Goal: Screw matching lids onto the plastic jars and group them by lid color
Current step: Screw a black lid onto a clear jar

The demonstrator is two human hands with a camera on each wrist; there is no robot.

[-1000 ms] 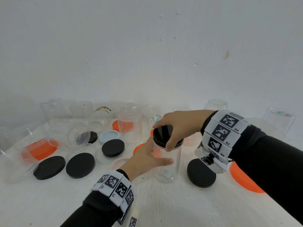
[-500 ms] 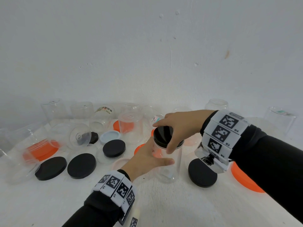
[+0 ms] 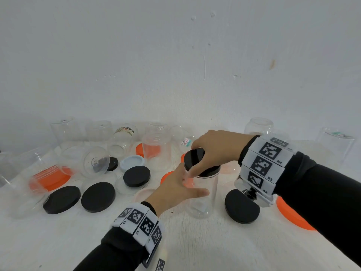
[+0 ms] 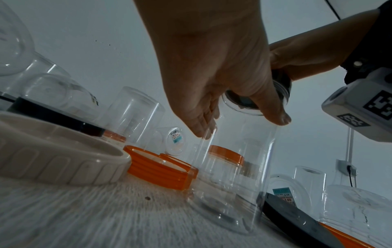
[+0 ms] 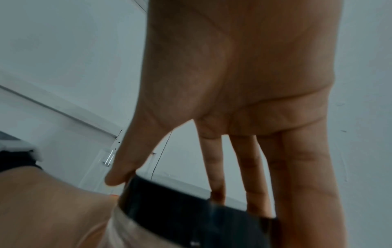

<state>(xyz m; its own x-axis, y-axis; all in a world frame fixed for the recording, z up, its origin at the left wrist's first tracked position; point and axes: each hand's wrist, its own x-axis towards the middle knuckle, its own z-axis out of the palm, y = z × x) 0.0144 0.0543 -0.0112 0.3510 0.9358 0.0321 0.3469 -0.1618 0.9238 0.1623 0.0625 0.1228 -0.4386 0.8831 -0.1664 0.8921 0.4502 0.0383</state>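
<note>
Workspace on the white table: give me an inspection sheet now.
Surface: white table, bare at the near edge.
Job's things: clear jar upright, black lid on its mouth.
Clutter: loose black lids, orange lids, one pale blue lid, many empty clear jars.
Hands: left hand holds the jar's body; right hand grips the lid's rim.
Cables: a thin cable on the wall.
Surroundings: scuffed white wall.

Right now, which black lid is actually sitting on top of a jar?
The black lid under the right hand, on the clear jar that the left hand grips. The other black lids lie flat on the table.
</note>
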